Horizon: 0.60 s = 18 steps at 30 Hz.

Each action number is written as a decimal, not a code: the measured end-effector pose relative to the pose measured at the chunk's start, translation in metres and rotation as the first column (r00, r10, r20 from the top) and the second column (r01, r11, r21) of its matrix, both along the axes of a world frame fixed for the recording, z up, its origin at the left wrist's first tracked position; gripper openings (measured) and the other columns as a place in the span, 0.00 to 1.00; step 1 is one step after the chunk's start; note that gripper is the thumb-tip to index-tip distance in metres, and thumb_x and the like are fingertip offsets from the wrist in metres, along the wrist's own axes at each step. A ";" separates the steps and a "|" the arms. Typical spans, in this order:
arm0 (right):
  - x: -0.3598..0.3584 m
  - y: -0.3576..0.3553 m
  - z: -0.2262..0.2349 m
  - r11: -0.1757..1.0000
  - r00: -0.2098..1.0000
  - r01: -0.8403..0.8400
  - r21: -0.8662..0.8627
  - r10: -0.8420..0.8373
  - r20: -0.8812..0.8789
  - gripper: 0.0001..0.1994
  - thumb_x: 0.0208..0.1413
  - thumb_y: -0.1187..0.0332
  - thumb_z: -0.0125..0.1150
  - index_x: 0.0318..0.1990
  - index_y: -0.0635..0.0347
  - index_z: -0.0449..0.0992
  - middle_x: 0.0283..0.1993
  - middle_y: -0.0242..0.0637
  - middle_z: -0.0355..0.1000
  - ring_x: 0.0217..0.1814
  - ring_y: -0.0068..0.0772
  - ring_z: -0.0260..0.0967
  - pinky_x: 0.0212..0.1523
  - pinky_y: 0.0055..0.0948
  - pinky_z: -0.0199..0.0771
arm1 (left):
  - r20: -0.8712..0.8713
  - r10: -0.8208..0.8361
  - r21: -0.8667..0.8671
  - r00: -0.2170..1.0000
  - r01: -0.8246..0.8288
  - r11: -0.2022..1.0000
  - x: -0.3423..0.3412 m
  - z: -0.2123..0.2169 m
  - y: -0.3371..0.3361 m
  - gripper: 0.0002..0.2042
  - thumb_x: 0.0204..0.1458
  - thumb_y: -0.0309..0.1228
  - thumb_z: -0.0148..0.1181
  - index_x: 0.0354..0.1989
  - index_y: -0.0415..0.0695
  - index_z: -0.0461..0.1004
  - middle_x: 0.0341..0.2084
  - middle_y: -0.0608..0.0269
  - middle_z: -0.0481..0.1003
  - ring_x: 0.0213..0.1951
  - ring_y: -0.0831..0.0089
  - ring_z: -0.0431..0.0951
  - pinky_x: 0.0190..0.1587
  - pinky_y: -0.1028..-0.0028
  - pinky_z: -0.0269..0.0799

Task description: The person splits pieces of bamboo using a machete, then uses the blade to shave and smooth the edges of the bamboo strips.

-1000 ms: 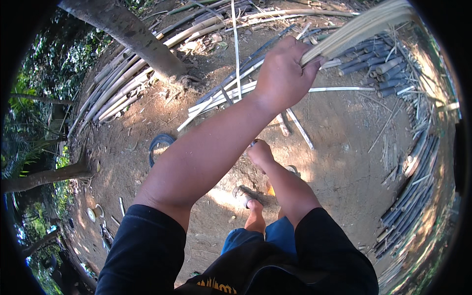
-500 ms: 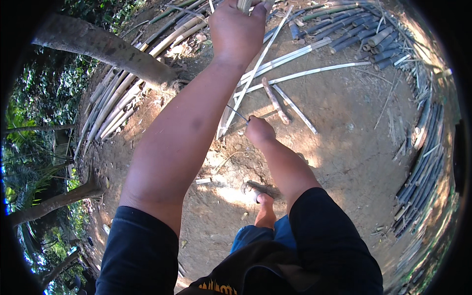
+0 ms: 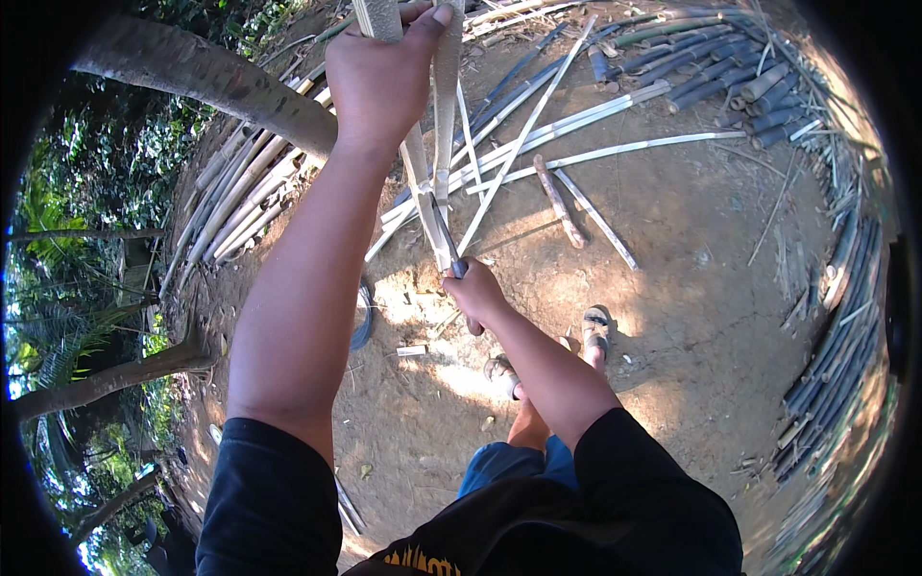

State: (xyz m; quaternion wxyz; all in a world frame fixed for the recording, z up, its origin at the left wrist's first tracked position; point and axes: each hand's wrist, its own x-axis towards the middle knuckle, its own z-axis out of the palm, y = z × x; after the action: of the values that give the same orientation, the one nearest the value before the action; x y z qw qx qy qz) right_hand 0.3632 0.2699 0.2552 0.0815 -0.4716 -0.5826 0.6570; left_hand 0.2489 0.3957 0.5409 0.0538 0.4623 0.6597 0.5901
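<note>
My left hand (image 3: 379, 91), raised at the top of the view, is closed around a split length of bamboo (image 3: 445, 110). Its pale halves spread apart at the hand and run down toward my right hand. My right hand (image 3: 475, 294) grips the handle of a knife (image 3: 448, 235). The dark blade points up and away, lying against the bamboo near its lower end, where the two pieces come close together. Whether the edge is sunk into the bamboo cannot be made out. Some fingers of my left hand are hidden behind the bamboo.
Pale bamboo strips (image 3: 586, 117) and a short stick (image 3: 559, 204) lie on the dirt ahead. Stacks of dark bamboo (image 3: 831, 331) line the right side, with more poles (image 3: 245, 197) at left beside a tree trunk (image 3: 206, 82). A wire coil (image 3: 362, 317) lies near my feet.
My left hand has shifted left, bringing the split bamboo into fuller view. My right hand has moved left and slightly nearer, and the knife blade is now at the bamboo.
</note>
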 end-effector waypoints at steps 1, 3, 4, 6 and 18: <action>-0.002 -0.002 0.002 0.999 1.000 0.012 0.042 -0.012 -0.004 0.16 0.50 0.62 0.64 0.43 0.63 0.73 0.32 0.46 0.75 0.36 0.48 0.75 0.41 0.42 0.74 | 0.001 0.011 -0.033 1.000 -0.011 0.999 0.000 0.003 -0.004 0.10 0.53 0.30 0.69 0.39 0.37 0.83 0.27 0.63 0.82 0.28 0.79 0.77 0.32 0.74 0.72; -0.006 -0.004 0.008 0.992 0.999 0.036 0.125 -0.034 -0.015 0.17 0.52 0.62 0.63 0.45 0.64 0.72 0.35 0.49 0.76 0.38 0.51 0.75 0.42 0.44 0.74 | 0.002 0.033 -0.098 0.999 -0.033 0.995 -0.002 0.007 -0.009 0.10 0.54 0.30 0.69 0.39 0.36 0.83 0.27 0.63 0.82 0.28 0.80 0.77 0.31 0.74 0.72; -0.007 0.003 0.021 0.987 1.000 0.029 0.155 -0.028 -0.007 0.18 0.52 0.63 0.62 0.47 0.65 0.71 0.36 0.51 0.75 0.40 0.54 0.75 0.43 0.45 0.74 | 0.002 0.016 -0.084 1.000 -0.016 0.996 0.001 0.010 -0.008 0.10 0.54 0.31 0.68 0.39 0.36 0.83 0.26 0.64 0.81 0.27 0.80 0.76 0.31 0.74 0.71; -0.013 0.012 0.028 0.971 1.000 0.012 0.239 -0.017 0.021 0.18 0.52 0.63 0.62 0.46 0.66 0.71 0.37 0.51 0.75 0.40 0.53 0.75 0.43 0.45 0.74 | 0.003 0.004 -0.063 1.000 -0.004 0.998 0.001 0.012 -0.011 0.10 0.54 0.31 0.68 0.38 0.36 0.83 0.25 0.64 0.81 0.26 0.80 0.76 0.30 0.74 0.71; -0.085 -0.041 -0.204 0.996 0.974 -0.028 0.085 0.008 0.225 0.10 0.56 0.68 0.58 0.42 0.63 0.73 0.36 0.49 0.77 0.38 0.48 0.76 0.40 0.43 0.74 | -0.174 0.311 -0.216 0.934 -0.345 0.914 0.032 0.036 -0.042 0.15 0.58 0.39 0.63 0.37 0.38 0.82 0.23 0.59 0.78 0.25 0.74 0.76 0.32 0.70 0.71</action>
State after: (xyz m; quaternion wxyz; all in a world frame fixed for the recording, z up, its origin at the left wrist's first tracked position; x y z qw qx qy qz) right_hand 0.2783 0.2290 0.0513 0.0297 -0.5333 -0.6205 0.5741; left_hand 0.2807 0.3534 0.5766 -0.0352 0.3740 0.7972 0.4726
